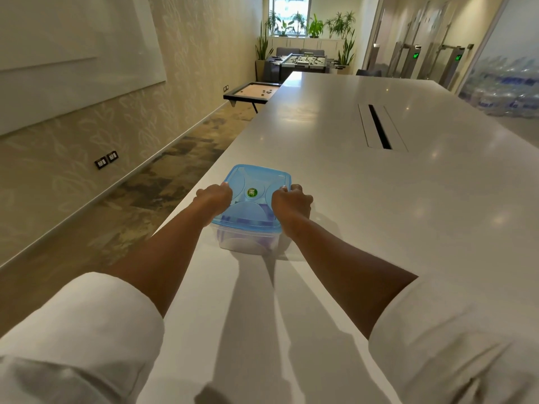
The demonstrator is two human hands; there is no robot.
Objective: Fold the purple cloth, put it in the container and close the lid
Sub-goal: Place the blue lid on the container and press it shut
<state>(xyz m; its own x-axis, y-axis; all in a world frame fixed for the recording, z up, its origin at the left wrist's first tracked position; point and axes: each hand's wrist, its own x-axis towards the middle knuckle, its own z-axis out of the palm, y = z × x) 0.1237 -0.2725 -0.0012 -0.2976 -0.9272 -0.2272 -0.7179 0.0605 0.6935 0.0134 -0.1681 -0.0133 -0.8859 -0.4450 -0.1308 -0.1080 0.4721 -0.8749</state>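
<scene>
The container (248, 240) sits near the table's (379, 228) left edge, purple cloth (264, 207) inside. Left hand (214, 196) at nine o'clock and right hand (291, 201) at three curl over the blue lid's (256, 182) sides, equally near, seemingly pressing down.

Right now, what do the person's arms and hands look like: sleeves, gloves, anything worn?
Both arms wear white sleeves, the left sleeve and right sleeve, rolled up to about the elbow. Forearms are bare. The left hand and right hand show no gloves; no watch or bracelet is visible.
</scene>
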